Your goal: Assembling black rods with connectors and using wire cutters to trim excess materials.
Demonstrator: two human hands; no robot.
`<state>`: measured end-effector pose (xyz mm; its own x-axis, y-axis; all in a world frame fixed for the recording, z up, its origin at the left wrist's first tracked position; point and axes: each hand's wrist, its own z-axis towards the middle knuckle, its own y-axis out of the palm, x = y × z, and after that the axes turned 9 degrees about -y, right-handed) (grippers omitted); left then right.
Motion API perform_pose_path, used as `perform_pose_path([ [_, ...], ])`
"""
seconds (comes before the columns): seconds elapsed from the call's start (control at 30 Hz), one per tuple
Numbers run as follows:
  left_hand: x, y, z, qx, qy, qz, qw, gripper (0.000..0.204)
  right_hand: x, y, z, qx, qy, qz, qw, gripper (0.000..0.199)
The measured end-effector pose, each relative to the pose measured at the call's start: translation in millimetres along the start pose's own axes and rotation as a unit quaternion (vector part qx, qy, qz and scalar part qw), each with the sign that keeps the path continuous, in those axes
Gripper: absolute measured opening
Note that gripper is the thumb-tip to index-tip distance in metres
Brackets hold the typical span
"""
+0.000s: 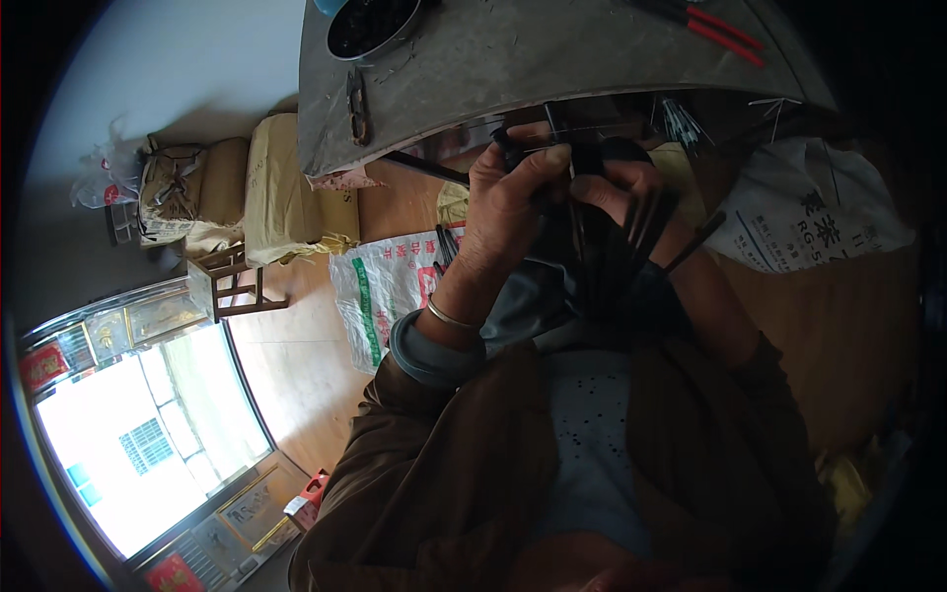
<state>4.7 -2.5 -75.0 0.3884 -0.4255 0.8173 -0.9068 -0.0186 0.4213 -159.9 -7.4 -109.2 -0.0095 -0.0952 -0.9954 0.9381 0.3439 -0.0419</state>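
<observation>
My left hand (513, 187) is closed in a pinch in front of the table's near edge, thumb pressed against the fingers. A small black knob-like piece (505, 144) stands at its fingertips, and a fine thread or wire runs from there to the right. Beside it, my right hand (621, 187) curls around several slender dark rods (643, 229), which fan down toward my lap. Where the rods meet between the hands is too dark to make out. Dark cloth or an apron (538, 291) covers my lap beneath them.
On the grey table (473, 64) are a bowl of small black pieces (367, 49), pliers (357, 107) and a red-handled tool (725, 37). Thin rods (683, 126) stick out past its edge. White sacks (380, 296), a wooden stool (222, 281) and wrapped bundles (271, 187) stand around me.
</observation>
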Motion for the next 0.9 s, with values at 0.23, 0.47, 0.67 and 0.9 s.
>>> perform_pose_path([
  [0.23,-10,5,1,-0.031,0.028,-0.036,0.998,0.024,-2,-6,-4,-0.011,0.166,0.207,0.964,0.032],
  [0.47,-8,6,-2,0.0,0.023,-0.03,0.999,0.026,0,-4,-6,-0.004,0.129,0.149,0.98,0.042],
  [0.67,-9,0,-1,-0.068,-0.025,-0.092,0.993,0.024,9,-14,-6,-0.077,0.191,0.167,0.964,0.029],
  [0.9,-8,7,-4,-0.051,0.019,-0.03,0.998,0.022,-2,-12,-11,-0.023,0.096,0.138,0.985,0.037],
])
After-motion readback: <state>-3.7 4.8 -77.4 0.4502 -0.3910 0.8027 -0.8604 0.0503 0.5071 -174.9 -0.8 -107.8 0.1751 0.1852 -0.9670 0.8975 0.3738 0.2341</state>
